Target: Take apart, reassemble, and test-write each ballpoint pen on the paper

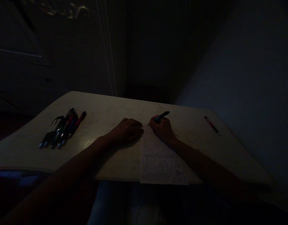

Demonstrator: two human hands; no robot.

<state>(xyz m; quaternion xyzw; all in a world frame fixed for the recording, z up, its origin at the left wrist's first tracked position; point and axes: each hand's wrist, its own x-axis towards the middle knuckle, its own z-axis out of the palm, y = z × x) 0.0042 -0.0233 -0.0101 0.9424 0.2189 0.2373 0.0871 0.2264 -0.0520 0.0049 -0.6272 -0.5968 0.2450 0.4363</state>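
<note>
The room is dim. A sheet of paper [158,159] covered in handwriting lies on a pale tabletop [106,109], its near edge hanging over the front. My right hand [163,128] rests on the paper's top end and grips a dark pen [161,116], tip near the paper's upper left corner. My left hand [127,130] lies flat, palm down, on the table, its fingertips touching the paper's left edge.
Several pens [61,128], black and red, lie bundled side by side on the left of the table. A single red pen [212,125] lies alone at the far right. A dark cabinet stands behind, a wall to the right.
</note>
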